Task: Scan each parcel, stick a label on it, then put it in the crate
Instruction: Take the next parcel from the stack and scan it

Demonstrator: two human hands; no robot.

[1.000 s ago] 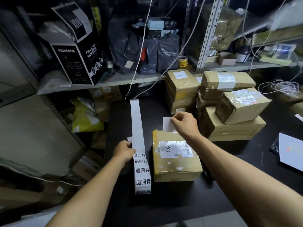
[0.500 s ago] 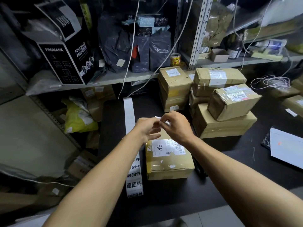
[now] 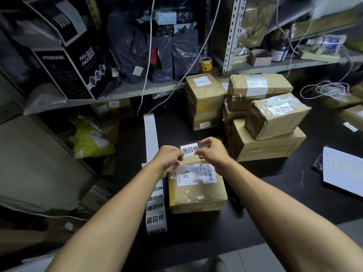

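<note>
A brown taped parcel (image 3: 198, 191) with a white shipping label lies on the black table (image 3: 275, 193) in front of me. Just above its far edge I hold a small white label (image 3: 189, 149) printed with black characters. My left hand (image 3: 169, 160) pinches the label's left end and my right hand (image 3: 211, 151) pinches its right end. A long strip of the same labels (image 3: 155, 211) lies on the table left of the parcel. No crate is in view.
A stack of several brown parcels (image 3: 261, 114) stands at the back right. White papers (image 3: 343, 171) lie at the right edge. Shelves (image 3: 121, 91) behind hold a black mask box (image 3: 68, 61), dark bags and a tape roll (image 3: 205, 64). Cables hang down.
My left hand left the label strip and came up to meet the right hand. The label, earlier held by the right hand alone, is now stretched between both hands with its print facing me.
</note>
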